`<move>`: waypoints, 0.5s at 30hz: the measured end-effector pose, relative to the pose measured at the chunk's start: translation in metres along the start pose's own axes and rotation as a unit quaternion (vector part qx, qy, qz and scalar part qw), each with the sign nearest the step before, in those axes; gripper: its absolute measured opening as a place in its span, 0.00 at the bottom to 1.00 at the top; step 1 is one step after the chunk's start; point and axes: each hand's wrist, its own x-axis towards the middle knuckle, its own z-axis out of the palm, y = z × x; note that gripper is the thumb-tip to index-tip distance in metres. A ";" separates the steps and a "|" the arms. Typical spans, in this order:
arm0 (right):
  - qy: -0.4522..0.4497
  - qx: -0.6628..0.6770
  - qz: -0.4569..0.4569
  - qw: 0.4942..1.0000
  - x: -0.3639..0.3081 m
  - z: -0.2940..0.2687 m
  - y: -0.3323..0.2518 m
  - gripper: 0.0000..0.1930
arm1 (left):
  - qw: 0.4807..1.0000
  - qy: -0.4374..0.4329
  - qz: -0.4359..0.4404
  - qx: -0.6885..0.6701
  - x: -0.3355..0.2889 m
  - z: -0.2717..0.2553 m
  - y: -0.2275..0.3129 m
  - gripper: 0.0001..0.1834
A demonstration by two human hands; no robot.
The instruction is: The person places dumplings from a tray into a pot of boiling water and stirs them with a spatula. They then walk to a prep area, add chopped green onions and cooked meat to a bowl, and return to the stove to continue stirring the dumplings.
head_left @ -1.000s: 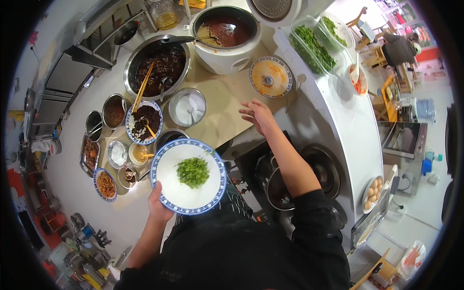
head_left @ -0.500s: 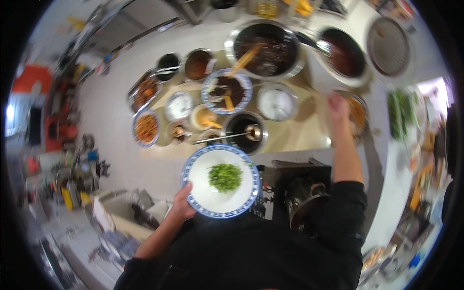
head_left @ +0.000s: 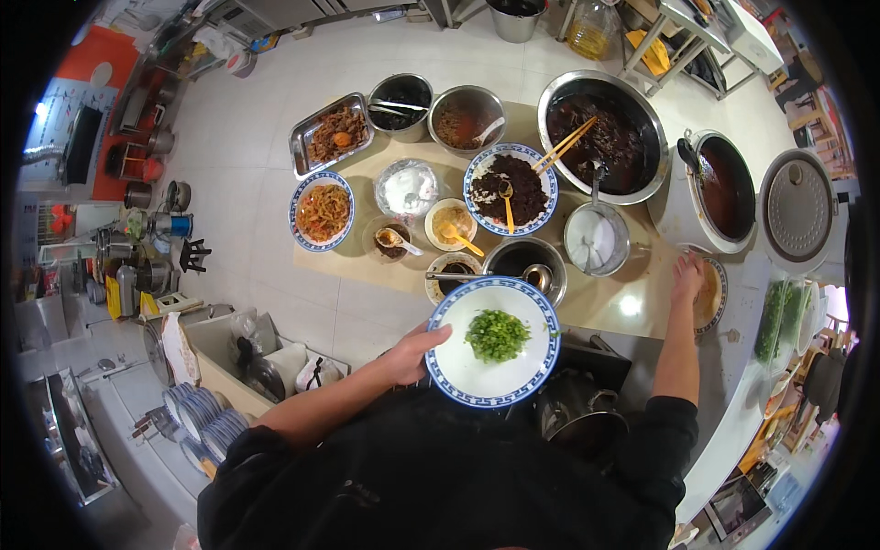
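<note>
Blue-rimmed bowl (head_left: 493, 341) with chopped greens (head_left: 496, 335) sits in the left hand (head_left: 410, 354), gripped by its rim above the bench (head_left: 632, 307). Right hand (head_left: 687, 276) reaches into a small dish (head_left: 712, 295); its grip I can't tell. Garnishing, it seems; next needs a pinch carried over.

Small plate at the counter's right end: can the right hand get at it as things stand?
Probably yes. The right hand is already stretched over the small plate with nothing lying between them, while the left hand alone carries the blue-rimmed bowl.
</note>
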 end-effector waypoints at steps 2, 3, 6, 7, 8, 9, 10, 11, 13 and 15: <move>-0.044 -0.066 -0.015 0.997 0.003 -0.001 0.011 0.20 | 0.999 -0.042 -0.025 -0.003 0.016 0.008 -0.003 0.29; -0.039 -0.111 -0.028 0.993 0.007 -0.005 0.015 0.19 | 0.999 -0.009 -0.032 0.007 0.023 0.014 -0.008 0.29; -0.045 -0.239 -0.059 0.968 0.009 -0.007 0.012 0.16 | 0.996 -0.049 -0.073 0.009 0.056 0.030 -0.031 0.28; -0.051 -0.277 -0.089 0.955 0.004 -0.011 0.004 0.14 | 0.991 -0.088 -0.099 -0.019 0.070 0.035 -0.040 0.28; -0.042 -0.275 -0.124 0.953 -0.005 -0.011 -0.011 0.11 | 0.990 -0.063 -0.123 -0.005 0.084 0.043 -0.054 0.28; -0.036 -0.274 -0.154 0.949 -0.021 -0.012 -0.030 0.10 | 0.991 -0.076 -0.114 -0.004 0.098 0.049 -0.065 0.28; -0.040 -0.275 -0.168 0.946 -0.035 -0.008 -0.054 0.10 | 0.991 -0.037 -0.125 0.012 0.113 0.055 -0.078 0.28; -0.084 -0.221 -0.128 0.963 -0.054 -0.002 -0.077 0.10 | 0.993 -0.026 -0.117 0.014 0.129 0.062 -0.094 0.28; -0.189 -0.107 -0.060 0.974 -0.098 0.005 -0.121 0.10 | 0.988 -0.015 -0.156 0.003 0.161 0.073 -0.118 0.27; -0.305 0.064 0.074 0.947 -0.137 0.023 -0.151 0.13 | 0.988 0.011 -0.150 0.046 0.189 0.082 -0.141 0.25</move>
